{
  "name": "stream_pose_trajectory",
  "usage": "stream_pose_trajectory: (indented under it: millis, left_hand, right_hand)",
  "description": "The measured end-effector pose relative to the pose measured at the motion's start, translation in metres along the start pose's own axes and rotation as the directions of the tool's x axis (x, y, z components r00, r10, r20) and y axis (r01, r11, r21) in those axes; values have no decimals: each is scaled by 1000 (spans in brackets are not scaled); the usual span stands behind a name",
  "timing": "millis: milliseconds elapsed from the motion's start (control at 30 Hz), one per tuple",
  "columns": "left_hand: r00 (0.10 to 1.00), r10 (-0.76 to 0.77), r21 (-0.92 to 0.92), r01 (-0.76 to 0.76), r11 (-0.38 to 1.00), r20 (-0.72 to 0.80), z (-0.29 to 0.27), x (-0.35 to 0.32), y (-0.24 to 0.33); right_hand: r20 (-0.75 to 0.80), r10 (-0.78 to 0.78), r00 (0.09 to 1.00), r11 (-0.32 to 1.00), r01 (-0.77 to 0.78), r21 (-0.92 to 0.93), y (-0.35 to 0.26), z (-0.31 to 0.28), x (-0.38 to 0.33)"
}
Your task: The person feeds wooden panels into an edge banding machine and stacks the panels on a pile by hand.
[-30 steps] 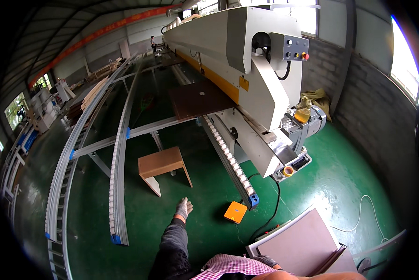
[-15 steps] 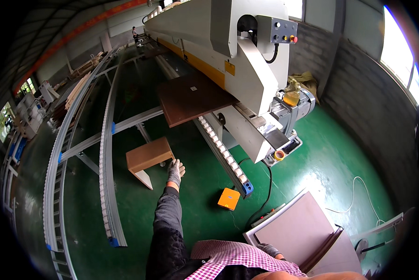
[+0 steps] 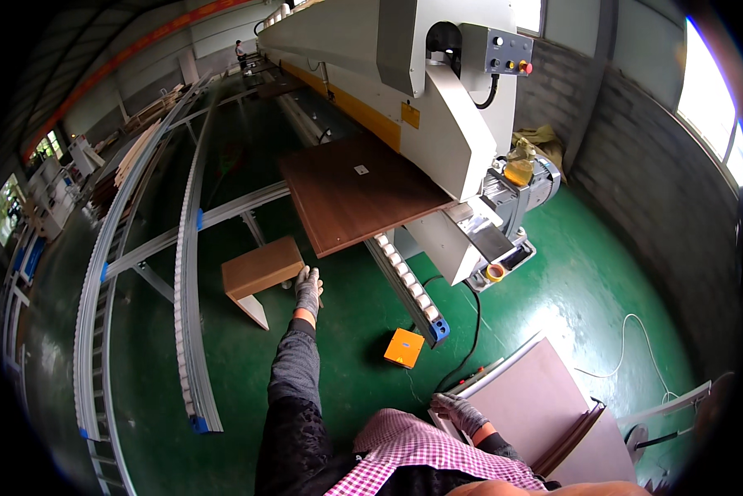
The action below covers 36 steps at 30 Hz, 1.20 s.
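Note:
My left hand, in a grey glove, reaches forward beside the right edge of a brown box-shaped stool. Its fingers are loosely bent and apart, with nothing visible in them; whether they touch the stool is unclear. Just beyond, a dark brown panel projects from the long white machine over the roller rail. My right hand, also gloved, lies with fingers stretched out at the near left edge of a stack of brownish panels.
Two long roller rails run away on the left. An orange box sits on the green floor near the rail's end, beside a black cable. A motor stands at the machine's end. Far off is another person.
The brown panel has slid out toward me along the machine. My right hand has moved forward and left over the stack's edge. My left hand stays by the stool.

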<state>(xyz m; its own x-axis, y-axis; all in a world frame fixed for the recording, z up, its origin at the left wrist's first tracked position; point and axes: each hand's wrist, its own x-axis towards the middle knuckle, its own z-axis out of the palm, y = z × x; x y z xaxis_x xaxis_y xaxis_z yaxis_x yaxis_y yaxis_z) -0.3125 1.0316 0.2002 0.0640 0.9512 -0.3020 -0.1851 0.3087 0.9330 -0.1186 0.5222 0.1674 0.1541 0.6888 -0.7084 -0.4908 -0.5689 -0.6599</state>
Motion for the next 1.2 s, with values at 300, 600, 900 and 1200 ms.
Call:
stream_pose_trajectory:
  millis: [300,600,900,1200]
  left_hand:
    - [921,382,255,-389,885,79,-2,23,17]
    - [755,450,860,-507,-60,477,44,-77,35]
    - [752,362,832,-529,-167,551,42,-200,19]
    - [714,160,724,-627,-287,681,52,-303,45]
  right_hand:
    - [60,-21,998,901,-7,433,-31,12,16]
    - [3,-151,989,806,121,579,-100,66,30]
    - [-112,-91,989,571,144,808,-124,100,37]
    - [-48,-400,915,423,232,876,-95,75,33]
